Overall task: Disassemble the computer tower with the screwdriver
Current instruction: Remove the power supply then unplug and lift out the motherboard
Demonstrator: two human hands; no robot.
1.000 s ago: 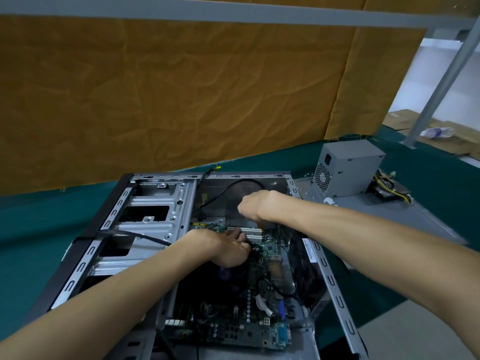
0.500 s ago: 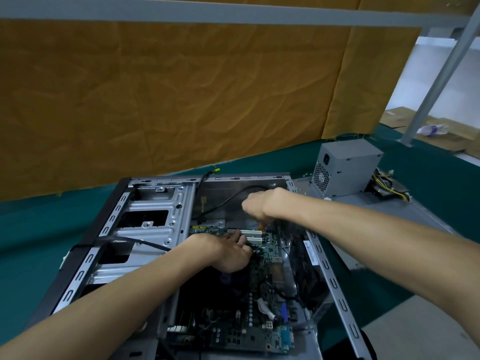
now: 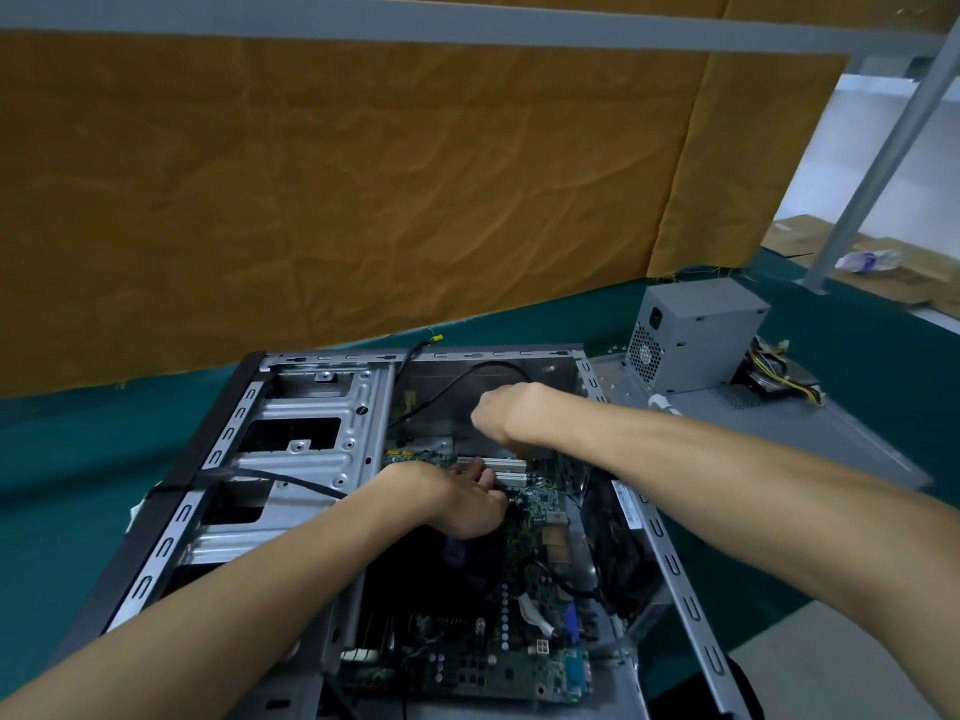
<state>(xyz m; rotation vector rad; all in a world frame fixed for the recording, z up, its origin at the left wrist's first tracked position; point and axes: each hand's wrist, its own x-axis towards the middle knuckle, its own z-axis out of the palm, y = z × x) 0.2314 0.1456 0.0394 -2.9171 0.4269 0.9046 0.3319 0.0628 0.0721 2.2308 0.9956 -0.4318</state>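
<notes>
Right hand (image 3: 501, 410) is fisted, presumably round a hidden screwdriver; left hand (image 3: 457, 498), fingers loosely curled, rests on the green motherboard (image 3: 540, 506). Keep the driver vertical, push firmly.

Both bare forearms reach forward and converge, the left hand (image 3: 457, 498) lying lower with its wrist bent, palm turned up and fingers loosely curled, while the right hand (image 3: 501, 410) sits just beyond it, fisted, knuckles angled downward, wrist flexed.
</notes>
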